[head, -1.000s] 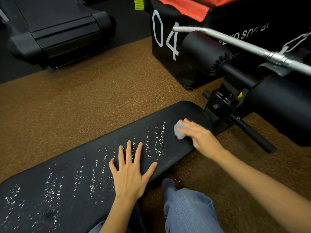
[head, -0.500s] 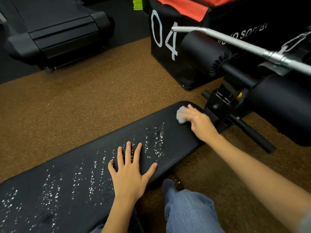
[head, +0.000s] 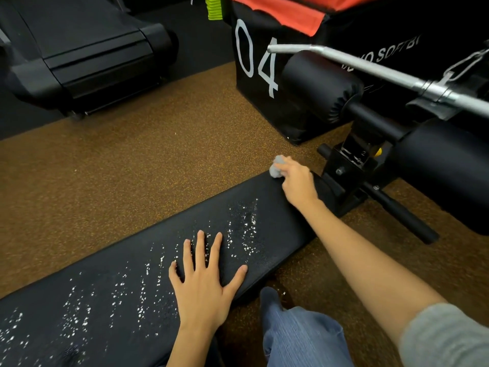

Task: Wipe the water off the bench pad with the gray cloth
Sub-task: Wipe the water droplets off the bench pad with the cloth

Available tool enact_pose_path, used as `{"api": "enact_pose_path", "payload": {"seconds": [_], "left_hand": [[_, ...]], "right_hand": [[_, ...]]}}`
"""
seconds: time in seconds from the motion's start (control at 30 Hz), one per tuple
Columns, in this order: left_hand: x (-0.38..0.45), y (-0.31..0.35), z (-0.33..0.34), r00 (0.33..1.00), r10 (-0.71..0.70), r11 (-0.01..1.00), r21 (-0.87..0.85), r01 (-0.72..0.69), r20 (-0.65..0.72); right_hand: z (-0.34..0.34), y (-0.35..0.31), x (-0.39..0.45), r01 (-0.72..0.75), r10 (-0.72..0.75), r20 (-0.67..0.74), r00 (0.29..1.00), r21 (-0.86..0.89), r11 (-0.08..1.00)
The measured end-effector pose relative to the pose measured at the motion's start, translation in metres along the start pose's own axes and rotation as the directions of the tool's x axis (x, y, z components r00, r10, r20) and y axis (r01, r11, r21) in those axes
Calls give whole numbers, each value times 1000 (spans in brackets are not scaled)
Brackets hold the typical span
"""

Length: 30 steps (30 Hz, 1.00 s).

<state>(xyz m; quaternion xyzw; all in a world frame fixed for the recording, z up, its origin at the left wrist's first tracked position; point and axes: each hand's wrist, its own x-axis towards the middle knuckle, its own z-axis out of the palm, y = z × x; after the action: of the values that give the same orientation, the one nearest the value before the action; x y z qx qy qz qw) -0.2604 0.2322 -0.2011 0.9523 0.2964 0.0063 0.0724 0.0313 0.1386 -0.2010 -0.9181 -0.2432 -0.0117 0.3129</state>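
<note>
Right hand clamps balled gray cloth, soft, light, at bench pad far corner; left hand flat, splayed.

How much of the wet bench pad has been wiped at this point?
Done: only the black bench pad's far end looks dry. In hand: the right hand presses the bunched gray cloth at its far edge. Left: water droplets cover the rest, around the flat left hand.

Matt black textured vinyl bench pad beaded with water; soft crumpled gray cloth at the right fingertips; glossy steel bar.
</note>
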Motion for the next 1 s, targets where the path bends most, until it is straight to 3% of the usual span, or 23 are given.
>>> {"api": "enact_pose_path", "payload": {"seconds": [0.07,0.13,0.2,0.27,0.33,0.4,0.47,0.53,0.6,0.67,0.77,0.83,0.9,1.0], "left_hand": [[1,1,0,1000,-4,1000,7,4,4],[2,1,1,1000,-6,1000,12,6,3],[1,0,1,1000,2,1000,22,-2,4],[1,-1,1,1000,9,1000,27,-9,2],[0,-1,1,1000,6,1000,22,-6,8],[1,0,1,1000,4,1000,19,-4,12],[0,0,1,1000,1,1000,7,-1,17],[0,0,2,1000,1,1000,-4,-1,12],[-3,-1,4,1000,3,1000,-9,-3,13],[-5,-2,4,1000,8,1000,-14,-8,11],[-6,-1,5,1000,11,999,-32,-10,23],[-5,0,3,1000,7,999,-44,-6,19],[-5,0,3,1000,6,999,-40,-5,25],[-4,0,2,1000,2,999,-33,-1,20]], "right_hand": [[15,-26,-17,168,-170,74,983,28,985],[25,-36,-38,381,-400,192,896,131,915],[23,-26,-33,437,-471,279,837,178,882],[15,-5,-9,389,-402,246,882,99,916],[4,12,14,183,-175,161,971,-35,982],[4,6,18,69,-61,78,995,-102,992],[14,-17,0,206,-199,112,974,-55,977],[28,-27,-29,402,-405,195,893,54,914],[28,-21,-42,508,-518,262,814,112,854],[16,-7,-32,499,-500,257,827,74,864],[3,7,-14,274,-262,134,956,-78,959],[6,-9,-25,175,-169,79,982,-78,982],[14,-26,-55,298,-294,145,945,-4,954],[10,-25,-89,491,-503,240,830,112,864]]}}
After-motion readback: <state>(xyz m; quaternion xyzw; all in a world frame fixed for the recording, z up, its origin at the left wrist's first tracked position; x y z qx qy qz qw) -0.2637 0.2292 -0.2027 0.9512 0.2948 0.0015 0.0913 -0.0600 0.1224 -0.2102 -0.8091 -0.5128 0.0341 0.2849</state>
